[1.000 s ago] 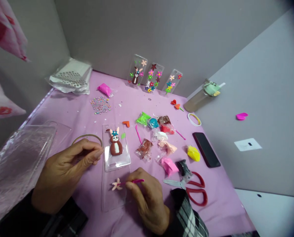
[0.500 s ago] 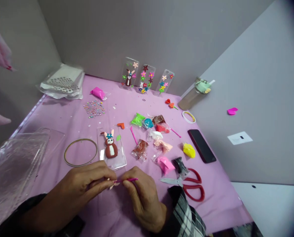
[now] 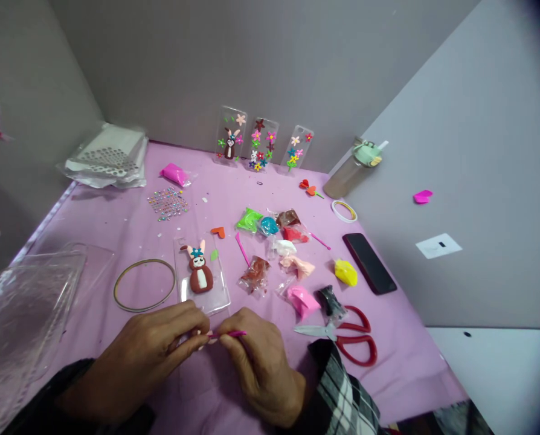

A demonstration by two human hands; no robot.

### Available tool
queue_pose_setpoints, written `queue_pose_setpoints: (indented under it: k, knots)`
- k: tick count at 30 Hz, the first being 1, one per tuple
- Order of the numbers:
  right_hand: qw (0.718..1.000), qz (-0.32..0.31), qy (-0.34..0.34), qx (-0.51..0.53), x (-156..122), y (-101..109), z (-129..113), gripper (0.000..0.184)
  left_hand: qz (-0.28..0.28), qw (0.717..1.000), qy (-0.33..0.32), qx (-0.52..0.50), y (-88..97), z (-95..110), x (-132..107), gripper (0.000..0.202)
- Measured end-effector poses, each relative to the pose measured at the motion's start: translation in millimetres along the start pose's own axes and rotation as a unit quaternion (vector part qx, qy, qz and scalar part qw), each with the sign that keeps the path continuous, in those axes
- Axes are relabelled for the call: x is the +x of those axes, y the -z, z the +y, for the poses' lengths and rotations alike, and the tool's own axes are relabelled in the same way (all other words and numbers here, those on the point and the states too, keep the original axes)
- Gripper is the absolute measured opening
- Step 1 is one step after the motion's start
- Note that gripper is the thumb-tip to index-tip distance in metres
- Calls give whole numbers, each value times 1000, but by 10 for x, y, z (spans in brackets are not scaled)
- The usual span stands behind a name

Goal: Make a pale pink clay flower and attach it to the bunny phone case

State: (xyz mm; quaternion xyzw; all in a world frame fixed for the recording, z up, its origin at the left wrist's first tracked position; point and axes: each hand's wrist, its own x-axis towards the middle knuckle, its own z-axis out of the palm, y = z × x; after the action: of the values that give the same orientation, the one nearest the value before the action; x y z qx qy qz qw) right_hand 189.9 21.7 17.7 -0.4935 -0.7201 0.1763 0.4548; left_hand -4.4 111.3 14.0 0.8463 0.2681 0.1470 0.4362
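Note:
My left hand (image 3: 154, 344) pinches a small pale peach clay piece (image 3: 203, 342), mostly hidden by the fingers. Between the thumb and fingers of my right hand (image 3: 258, 359) is a thin pink modelling tool (image 3: 239, 333), its tip at the clay piece. Just beyond both hands lies a clear phone case (image 3: 218, 295). On it sits a brown clay rabbit (image 3: 200, 277) with a white belly and a teal flower by its ears. A green clay leaf (image 3: 214, 255) is at the case's right side, and an orange clay heart (image 3: 218, 232) is above it.
Several clay packets, including a pink one (image 3: 302, 301), lie right of the case. Red-handled scissors (image 3: 356, 350) and a black phone (image 3: 369, 263) are farther right. A hoop (image 3: 115, 290) lies left. Decorated cases (image 3: 264, 145) and a bottle (image 3: 342, 176) stand behind.
The view has shifted slightly, so the table things sit a little farther left. The pink tool has moved slightly within the hands; both hands still hold the same things.

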Motion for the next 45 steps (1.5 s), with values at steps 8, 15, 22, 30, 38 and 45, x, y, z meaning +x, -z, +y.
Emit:
queue_pose_setpoints:
  k: [8, 15, 22, 30, 38, 45]
  knots:
    - [1000, -6, -3, 3, -9, -7, 0, 14, 6, 1000, 0, 23, -19, -14, 26, 21]
    - [1000, -1, 1, 3, -2, 5, -10, 13, 0, 999, 15, 39, -30, -24, 33, 22]
    - [1000, -1, -3, 2, 13, 17, -28, 16, 7, 999, 15, 49, -37, -31, 38, 20]
    - [1000, 24, -7, 13, -24, 8, -24, 14, 4, 998, 18, 61, -47, -45, 35, 19]
    - [988, 89, -102, 70, 35, 98, -125, 18, 12, 999, 15, -42, 40, -9, 45, 21]
    - [972, 136, -158, 107, 28, 115, -92, 14, 77, 995, 32, -60, 171, 24, 57, 21]
